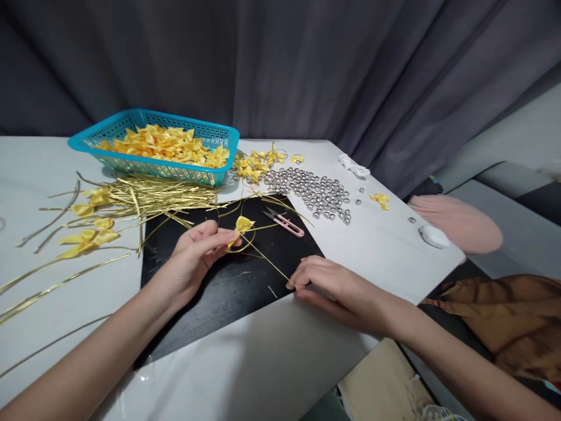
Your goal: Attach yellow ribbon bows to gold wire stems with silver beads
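Note:
My left hand (196, 252) pinches a small yellow ribbon bow (243, 224) over the black mat (228, 289). A thin gold wire tie (267, 260) runs from the bow down and right to my right hand (332, 284), whose fingers pinch its end at the mat's edge. Both hands are closed on their parts. Pink thread snips (286, 223) lie on the mat just beyond the bow.
A teal basket (131, 126) full of yellow bows stands at the back left. Loose gold ties (149, 199) and finished bows (87, 238) lie left. Several silver bells (313, 192) spread at the back right. A white mouse (433, 236) sits near the table's right edge.

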Demonstrator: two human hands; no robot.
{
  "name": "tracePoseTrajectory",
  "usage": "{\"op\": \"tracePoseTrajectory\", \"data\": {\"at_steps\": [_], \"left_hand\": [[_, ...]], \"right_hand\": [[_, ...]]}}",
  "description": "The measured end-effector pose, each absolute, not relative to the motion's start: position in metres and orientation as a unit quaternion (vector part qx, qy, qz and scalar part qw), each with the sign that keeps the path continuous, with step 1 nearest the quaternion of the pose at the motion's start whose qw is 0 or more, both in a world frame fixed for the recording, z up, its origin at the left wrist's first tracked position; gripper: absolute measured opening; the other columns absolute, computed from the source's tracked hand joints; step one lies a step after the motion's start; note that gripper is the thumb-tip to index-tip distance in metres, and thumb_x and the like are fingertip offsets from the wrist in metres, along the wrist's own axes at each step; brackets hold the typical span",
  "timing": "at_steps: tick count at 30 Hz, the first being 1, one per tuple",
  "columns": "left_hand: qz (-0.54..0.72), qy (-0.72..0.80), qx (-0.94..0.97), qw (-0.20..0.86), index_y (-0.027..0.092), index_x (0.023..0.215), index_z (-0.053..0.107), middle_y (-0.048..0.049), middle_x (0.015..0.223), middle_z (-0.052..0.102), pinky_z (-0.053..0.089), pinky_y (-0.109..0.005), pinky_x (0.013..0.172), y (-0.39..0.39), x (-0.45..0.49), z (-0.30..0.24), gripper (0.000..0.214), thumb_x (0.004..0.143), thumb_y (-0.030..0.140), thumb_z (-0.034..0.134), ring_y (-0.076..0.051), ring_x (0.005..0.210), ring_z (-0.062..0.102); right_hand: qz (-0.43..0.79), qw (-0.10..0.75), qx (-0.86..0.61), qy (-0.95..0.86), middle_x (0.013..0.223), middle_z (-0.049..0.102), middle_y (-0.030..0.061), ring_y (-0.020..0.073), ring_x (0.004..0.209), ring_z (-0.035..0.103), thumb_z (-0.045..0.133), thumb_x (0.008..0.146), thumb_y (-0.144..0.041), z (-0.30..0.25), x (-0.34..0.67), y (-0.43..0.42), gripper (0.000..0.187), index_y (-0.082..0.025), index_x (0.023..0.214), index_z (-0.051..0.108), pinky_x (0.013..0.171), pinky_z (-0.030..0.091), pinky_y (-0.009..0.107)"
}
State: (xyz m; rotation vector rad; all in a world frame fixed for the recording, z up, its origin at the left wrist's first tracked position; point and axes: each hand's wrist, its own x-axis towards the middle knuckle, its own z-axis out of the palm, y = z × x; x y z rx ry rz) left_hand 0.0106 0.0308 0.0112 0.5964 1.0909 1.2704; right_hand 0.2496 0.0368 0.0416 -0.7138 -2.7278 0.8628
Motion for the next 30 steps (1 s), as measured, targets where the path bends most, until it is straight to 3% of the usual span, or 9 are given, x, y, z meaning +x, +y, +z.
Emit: {"op": "tracePoseTrajectory", "data": {"at_steps": [3, 7, 11, 16, 19, 22, 26, 30], "left_hand": [[0.552, 0.462, 0.262, 0.643, 0.019, 0.046, 0.036, 0.0044, 0.055, 0.062, 0.044, -0.013, 0.060, 0.031, 0.008, 0.011, 0.041, 0.061, 0.014, 0.074, -0.007, 0.065, 0.061], [0.546, 0.456, 0.271, 0.649, 0.018, 0.046, 0.035, 0.0046, 0.055, 0.061, 0.044, -0.014, 0.059, 0.030, 0.007, 0.011, 0.042, 0.060, 0.015, 0.075, -0.008, 0.065, 0.061], [0.539, 0.455, 0.263, 0.658, 0.019, 0.046, 0.032, 0.0058, 0.051, 0.057, 0.043, -0.012, 0.056, 0.030, 0.007, 0.011, 0.046, 0.060, 0.013, 0.075, -0.007, 0.065, 0.062], [0.534, 0.463, 0.271, 0.654, 0.019, 0.047, 0.030, 0.0080, 0.047, 0.050, 0.042, -0.011, 0.054, 0.029, 0.008, 0.011, 0.048, 0.061, 0.011, 0.075, -0.006, 0.061, 0.058], [0.535, 0.465, 0.273, 0.650, 0.018, 0.048, 0.028, 0.0080, 0.047, 0.050, 0.039, -0.012, 0.051, 0.028, 0.009, 0.010, 0.049, 0.061, 0.011, 0.075, -0.005, 0.060, 0.057], [0.531, 0.458, 0.281, 0.655, 0.018, 0.048, 0.028, 0.0077, 0.048, 0.050, 0.038, -0.013, 0.052, 0.028, 0.009, 0.010, 0.049, 0.061, 0.012, 0.075, -0.006, 0.060, 0.056], [0.523, 0.449, 0.309, 0.656, 0.018, 0.048, 0.029, 0.0071, 0.049, 0.052, 0.036, -0.015, 0.050, 0.027, 0.010, 0.011, 0.047, 0.061, 0.013, 0.074, -0.006, 0.056, 0.052], [0.507, 0.449, 0.334, 0.655, 0.018, 0.048, 0.030, 0.0057, 0.051, 0.056, 0.034, -0.016, 0.050, 0.026, 0.010, 0.011, 0.045, 0.061, 0.014, 0.073, -0.006, 0.052, 0.046]], "right_hand": [[0.303, 0.141, -0.252, -0.908, 0.099, 0.065, 0.0088, 0.0137, 0.097, 0.056, 0.048, 0.091, -0.015, 0.038, 0.258, 0.035, 0.009, -0.016, 0.088, 0.057, 0.081, 0.047, 0.027], [0.311, 0.180, -0.272, -0.892, 0.083, 0.067, 0.0048, 0.0113, 0.078, 0.061, 0.054, 0.088, -0.015, 0.033, 0.269, 0.033, 0.008, -0.017, 0.092, 0.060, 0.076, 0.049, 0.027], [0.359, 0.203, -0.288, -0.864, 0.076, 0.070, 0.0018, 0.0091, 0.071, 0.065, 0.056, 0.086, -0.010, 0.039, 0.274, 0.029, 0.033, -0.017, 0.118, 0.054, 0.071, 0.051, 0.021], [0.498, 0.140, -0.218, -0.827, 0.073, 0.072, 0.0085, 0.0104, 0.066, 0.068, 0.056, 0.085, -0.013, 0.059, 0.263, 0.026, 0.007, -0.012, 0.086, 0.063, 0.060, 0.051, 0.017], [0.602, 0.108, -0.177, -0.771, 0.088, 0.073, 0.0138, 0.0101, 0.063, 0.066, 0.058, 0.084, -0.021, 0.065, 0.253, 0.028, 0.016, -0.010, 0.095, 0.064, 0.058, 0.051, 0.019], [0.672, 0.119, -0.192, -0.706, 0.100, 0.071, 0.0137, 0.0059, 0.052, 0.058, 0.059, 0.084, -0.024, 0.064, 0.243, 0.031, 0.023, -0.012, 0.104, 0.062, 0.050, 0.048, 0.018], [0.596, 0.213, -0.257, -0.730, 0.079, 0.072, 0.0074, 0.0042, 0.046, 0.051, 0.059, 0.085, -0.024, 0.057, 0.223, 0.040, 0.016, -0.011, 0.090, 0.066, 0.040, 0.039, 0.015], [0.366, 0.341, -0.258, -0.826, 0.081, 0.066, 0.0052, 0.0089, 0.070, 0.058, 0.064, 0.081, -0.019, 0.048, 0.202, 0.051, 0.009, -0.015, 0.082, 0.071, 0.055, 0.045, 0.018]]}}
